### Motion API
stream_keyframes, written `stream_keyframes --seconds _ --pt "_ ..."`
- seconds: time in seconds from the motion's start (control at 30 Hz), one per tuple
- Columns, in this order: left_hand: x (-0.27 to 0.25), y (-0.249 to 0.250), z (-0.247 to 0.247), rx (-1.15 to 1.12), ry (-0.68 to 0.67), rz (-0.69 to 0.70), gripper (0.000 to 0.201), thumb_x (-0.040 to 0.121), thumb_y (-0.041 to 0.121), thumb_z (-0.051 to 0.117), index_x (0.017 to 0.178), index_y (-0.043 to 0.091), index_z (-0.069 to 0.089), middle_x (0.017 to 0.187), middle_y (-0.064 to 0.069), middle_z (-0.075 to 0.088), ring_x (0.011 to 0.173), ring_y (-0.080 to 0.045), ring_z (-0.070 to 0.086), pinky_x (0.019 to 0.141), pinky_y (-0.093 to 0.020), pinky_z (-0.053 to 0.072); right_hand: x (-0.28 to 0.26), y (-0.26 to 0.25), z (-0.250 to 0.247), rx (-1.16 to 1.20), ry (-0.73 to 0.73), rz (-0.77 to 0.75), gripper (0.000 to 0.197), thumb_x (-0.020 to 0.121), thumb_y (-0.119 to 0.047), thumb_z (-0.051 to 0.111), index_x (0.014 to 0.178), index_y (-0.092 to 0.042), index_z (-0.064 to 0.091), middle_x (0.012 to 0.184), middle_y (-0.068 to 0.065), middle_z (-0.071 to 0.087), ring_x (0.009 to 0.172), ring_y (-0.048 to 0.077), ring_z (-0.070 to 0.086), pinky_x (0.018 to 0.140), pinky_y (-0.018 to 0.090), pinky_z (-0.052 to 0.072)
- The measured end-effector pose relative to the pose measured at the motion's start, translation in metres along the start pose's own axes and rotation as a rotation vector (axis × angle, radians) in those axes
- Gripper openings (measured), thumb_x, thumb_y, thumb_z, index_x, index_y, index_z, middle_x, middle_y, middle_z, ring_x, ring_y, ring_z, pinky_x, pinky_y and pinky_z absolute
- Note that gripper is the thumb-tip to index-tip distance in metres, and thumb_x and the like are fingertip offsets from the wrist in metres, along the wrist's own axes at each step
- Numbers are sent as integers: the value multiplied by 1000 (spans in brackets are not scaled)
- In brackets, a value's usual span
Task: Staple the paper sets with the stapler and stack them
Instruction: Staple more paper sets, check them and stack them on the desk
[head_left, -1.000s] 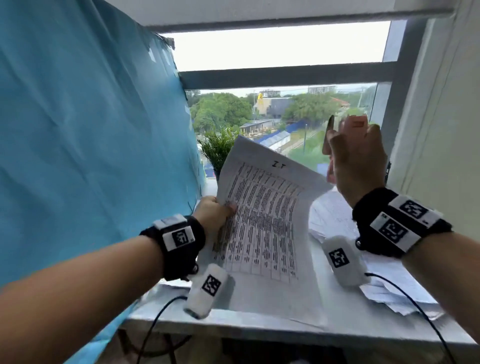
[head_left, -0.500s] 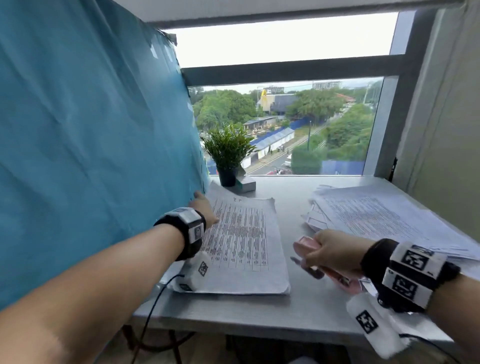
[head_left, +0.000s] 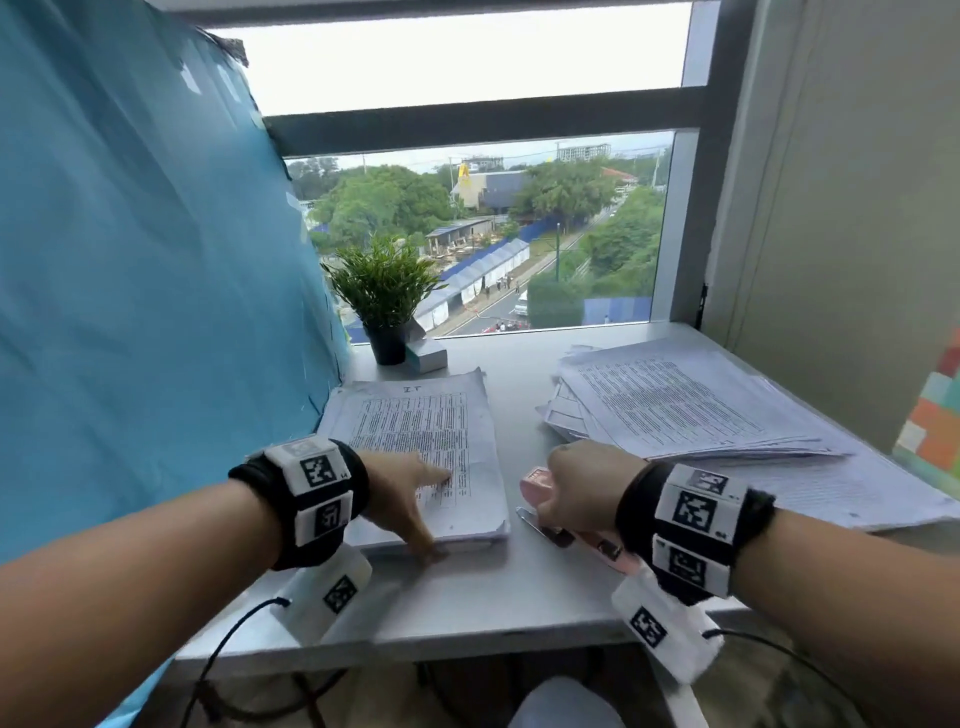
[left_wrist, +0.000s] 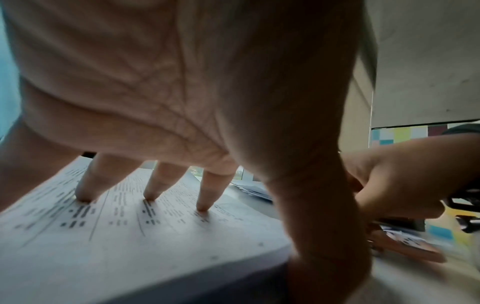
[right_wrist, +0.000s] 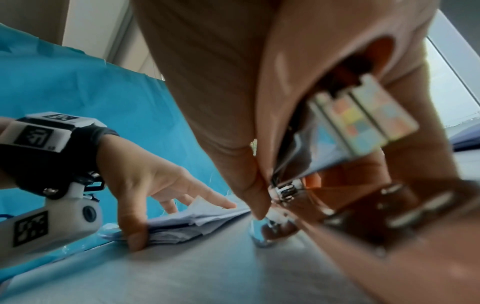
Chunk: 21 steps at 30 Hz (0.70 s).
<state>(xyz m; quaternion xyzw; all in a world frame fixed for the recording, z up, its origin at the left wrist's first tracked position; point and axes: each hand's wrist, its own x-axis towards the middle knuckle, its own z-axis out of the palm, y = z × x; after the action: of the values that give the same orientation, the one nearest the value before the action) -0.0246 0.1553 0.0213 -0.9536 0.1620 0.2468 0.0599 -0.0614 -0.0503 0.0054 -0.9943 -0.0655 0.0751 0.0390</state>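
A stack of stapled paper sets (head_left: 415, 441) lies on the grey desk (head_left: 467, 597) at the left. My left hand (head_left: 410, 499) rests on the stack with straight spread fingers (left_wrist: 205, 193), the thumb at the stack's near edge (right_wrist: 135, 236). A pink stapler (head_left: 540, 483) sits on the desk just right of the stack, and my right hand (head_left: 576, 488) grips it from above. In the right wrist view the stapler's metal nose (right_wrist: 283, 191) shows between my curled fingers. A loose pile of unstapled papers (head_left: 675, 405) lies at the right.
A small potted plant (head_left: 387, 296) and a small box (head_left: 426, 356) stand at the back by the window. A blue sheet (head_left: 130, 260) hangs along the left side. A grey wall closes the right. Cables hang from both wrist cameras below the desk's front edge.
The paper set I held up has come down onto the left stack, and my left hand now lies flat on it. My right hand lowered the stapler to the desk.
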Motion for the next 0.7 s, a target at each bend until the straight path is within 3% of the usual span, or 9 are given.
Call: stream_keyframes --seconds 0.13,0.2,0.3,0.37,0.43,0.53,0.6,0.7 --pt "4 -2 -2 -15 -8 19 103 74 50 76 154 28 16 162 -1 13 148 -20 18 120 -34 14 -3 2 -12 16 8 -7 32 82 -43 62 75 -14 51 78 3 56 76 25 54 61 26 42" --pt "5 -1 -2 -36 -2 39 101 72 47 79 153 31 20 161 1 16 147 -18 19 119 -33 15 2 8 -27 115 -40 0 37 84 -43 65 71 -9 60 70 6 64 68 26 61 55 28 49" --pt "4 4 -4 -109 18 94 120 47 73 74 150 36 27 159 10 22 145 -13 22 118 -31 15 13 30 -52 349 -59 35 31 88 -27 66 89 5 68 75 12 72 59 25 66 60 36 59" --pt "4 9 -6 -142 70 136 128 33 87 58 148 36 32 156 11 30 143 -11 27 117 -29 18 19 48 -65 372 16 57 22 88 -18 66 95 2 70 72 8 70 57 21 64 56 31 58" --pt "5 16 -7 -174 147 181 113 46 84 56 145 34 38 151 9 39 137 -11 37 114 -27 26 20 64 -72 232 72 81 24 84 -20 72 104 -7 70 81 3 69 69 19 63 58 25 54" --pt "6 28 -9 -236 204 226 89 63 75 57 140 34 45 142 9 52 125 -10 51 106 -25 37 27 88 -65 -59 -24 128 59 77 -28 79 130 -14 57 122 3 63 109 24 59 87 30 50" --pt "7 34 -8 -245 223 232 72 74 67 61 137 35 48 135 10 57 117 -8 57 100 -24 41 29 97 -53 -187 -143 136 64 78 -30 77 134 -9 53 130 8 59 119 26 55 98 32 46" --pt "9 40 -5 -291 260 247 63 77 61 65 132 34 53 128 9 62 107 -7 61 100 -27 45 31 103 -38 -268 -203 123 48 87 -35 67 125 -8 60 125 9 62 115 26 57 83 24 44"
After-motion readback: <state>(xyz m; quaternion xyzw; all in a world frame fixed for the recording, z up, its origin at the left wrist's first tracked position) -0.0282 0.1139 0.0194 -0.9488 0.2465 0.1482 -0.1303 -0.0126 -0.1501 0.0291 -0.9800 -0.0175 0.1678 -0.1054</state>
